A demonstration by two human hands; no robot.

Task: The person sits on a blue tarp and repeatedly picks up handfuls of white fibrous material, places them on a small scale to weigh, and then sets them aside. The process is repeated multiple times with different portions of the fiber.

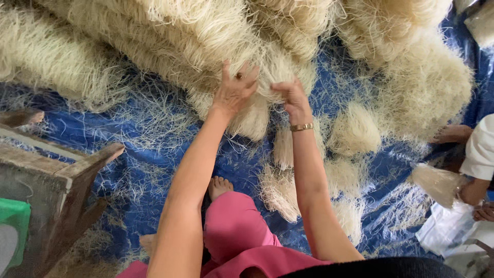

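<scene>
Head view: the left hand [235, 88] lies spread, fingers splayed, on a pale bundle of dried rice vermicelli [247, 110]; the right hand [291, 94] pinches strands just beside it. The bundle's strands run from upper left down to lower right, ends toward the person, resting on a blue tarpaulin [149, 154] amid smaller tufts [355, 131]

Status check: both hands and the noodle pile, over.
Left hand spread flat on the pale dried noodle heap. Right hand pinching strands. Loose bundles on blue tarp; nothing blocking.
</scene>
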